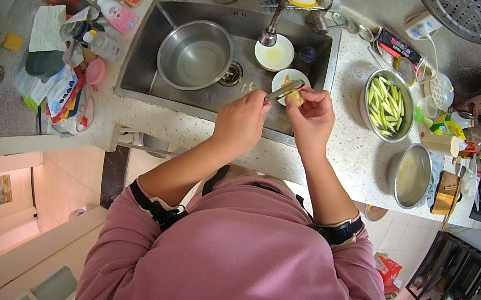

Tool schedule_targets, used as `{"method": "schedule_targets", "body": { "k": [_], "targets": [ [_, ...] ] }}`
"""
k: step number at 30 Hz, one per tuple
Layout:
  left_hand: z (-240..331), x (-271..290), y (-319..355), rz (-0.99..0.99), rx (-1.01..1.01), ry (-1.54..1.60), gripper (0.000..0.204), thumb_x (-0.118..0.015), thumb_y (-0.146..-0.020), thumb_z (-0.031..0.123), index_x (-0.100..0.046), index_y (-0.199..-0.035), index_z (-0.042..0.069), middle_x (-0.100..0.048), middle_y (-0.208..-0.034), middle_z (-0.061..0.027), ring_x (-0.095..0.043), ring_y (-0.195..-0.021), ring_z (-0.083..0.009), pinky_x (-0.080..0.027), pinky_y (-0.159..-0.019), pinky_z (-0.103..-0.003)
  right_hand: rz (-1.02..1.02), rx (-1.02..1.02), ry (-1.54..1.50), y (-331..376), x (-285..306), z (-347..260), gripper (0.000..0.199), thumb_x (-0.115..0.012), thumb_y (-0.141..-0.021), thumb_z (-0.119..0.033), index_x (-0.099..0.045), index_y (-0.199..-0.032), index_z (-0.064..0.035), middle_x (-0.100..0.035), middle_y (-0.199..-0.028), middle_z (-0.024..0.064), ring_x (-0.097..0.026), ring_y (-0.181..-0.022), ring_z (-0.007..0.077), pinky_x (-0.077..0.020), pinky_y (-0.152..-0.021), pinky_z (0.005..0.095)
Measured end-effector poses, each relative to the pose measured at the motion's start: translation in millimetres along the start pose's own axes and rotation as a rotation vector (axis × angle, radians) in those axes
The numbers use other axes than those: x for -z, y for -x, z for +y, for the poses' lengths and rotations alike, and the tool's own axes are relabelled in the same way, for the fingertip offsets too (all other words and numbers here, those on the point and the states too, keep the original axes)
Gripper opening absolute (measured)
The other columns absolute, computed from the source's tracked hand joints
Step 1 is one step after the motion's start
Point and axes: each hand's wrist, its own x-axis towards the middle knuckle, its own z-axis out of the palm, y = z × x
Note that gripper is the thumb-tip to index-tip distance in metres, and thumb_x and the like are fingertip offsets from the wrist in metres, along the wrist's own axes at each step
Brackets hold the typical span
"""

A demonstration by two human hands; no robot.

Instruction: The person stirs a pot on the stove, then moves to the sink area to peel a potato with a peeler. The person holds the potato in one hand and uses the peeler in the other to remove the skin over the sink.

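Observation:
Above the right half of the sink, my left hand [241,121] is closed around the handle of a metal peeler [284,90]. My right hand [311,124] pinches a small yellowish piece that looks like ginger [294,98]. The peeler's head lies against it or just over it. Below my hands stands a small white bowl [279,80], partly hidden by them. Behind it is another white bowl [274,54] with pale yellowish liquid inside. Light scraps [247,87] lie on the sink floor near the drain [232,75].
A large steel pot [178,73] stands in the sink [138,79], with a faucet [271,31] overhead. On the right counter are a steel bowl of cut green vegetable strips [386,104] and a bowl of cloudy liquid [412,177]. Bottles [117,15] and bags crowd the left.

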Motion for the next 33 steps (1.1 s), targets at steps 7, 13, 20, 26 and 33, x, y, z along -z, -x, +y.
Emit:
{"method": "schedule_targets", "body": {
  "k": [7,13,20,26,33],
  "targets": [
    [13.3,-8.4,4.9,-0.062,0.021,-0.105,0.013,-0.051,-0.09,0.016,-0.044,-0.087,0.004,-0.059,-0.074,-0.0149,-0.06,-0.065,-0.0358,-0.047,-0.056,-0.045,0.017,0.119,0.144,6.6,15.3,-0.8,0.021,-0.066,-0.075,0.01,-0.051,-0.081,-0.0025,-0.06,-0.098,0.0093,-0.058,-0.086,0.0099,-0.0488,-0.078,0.0237],
    [13.5,-17.3,11.4,0.011,-0.027,-0.255,0.012,-0.052,-0.089,0.015,-0.045,-0.086,0.006,-0.058,-0.073,-0.0126,-0.061,-0.063,-0.0317,-0.048,-0.052,-0.041,-0.001,0.019,0.179,10.1,29.3,4.6,0.021,-0.067,-0.075,0.01,-0.051,-0.08,-0.003,-0.061,-0.097,0.0092,-0.058,-0.085,0.0099,-0.0488,-0.075,0.0233],
    [-26.8,-13.8,-5.1,0.09,0.184,-0.478,0.009,-0.05,-0.089,0.017,-0.048,-0.088,0.008,-0.059,-0.073,-0.0108,-0.063,-0.064,-0.0299,-0.049,-0.053,-0.04,-0.01,0.059,0.116,3.3,27.8,10.7,0.021,-0.066,-0.075,0.008,-0.05,-0.08,-0.0041,-0.061,-0.093,0.0064,-0.059,-0.083,0.0091,-0.0487,-0.073,0.0218],
    [-40.6,3.3,-8.9,0.021,0.27,-0.296,0.016,-0.049,-0.091,0.021,-0.049,-0.094,0.005,-0.062,-0.077,-0.0145,-0.061,-0.068,-0.0354,-0.046,-0.057,-0.046,-0.02,-0.053,0.135,-9.6,16.6,12.6,0.022,-0.065,-0.077,0.009,-0.048,-0.083,-0.0039,-0.06,-0.104,0.0103,-0.06,-0.091,0.0125,-0.0496,-0.08,0.0249],
    [-34.2,5.5,-8.6,-0.079,0.086,-0.087,0.016,-0.051,-0.09,0.019,-0.046,-0.09,0.005,-0.061,-0.076,-0.0146,-0.06,-0.067,-0.0355,-0.046,-0.057,-0.045,-0.073,-0.061,0.124,-21.1,-8.6,27.1,0.024,-0.066,-0.076,0.008,-0.047,-0.084,-0.0027,-0.059,-0.105,0.0113,-0.061,-0.092,0.0142,-0.0527,-0.077,0.024]
  ]
}}
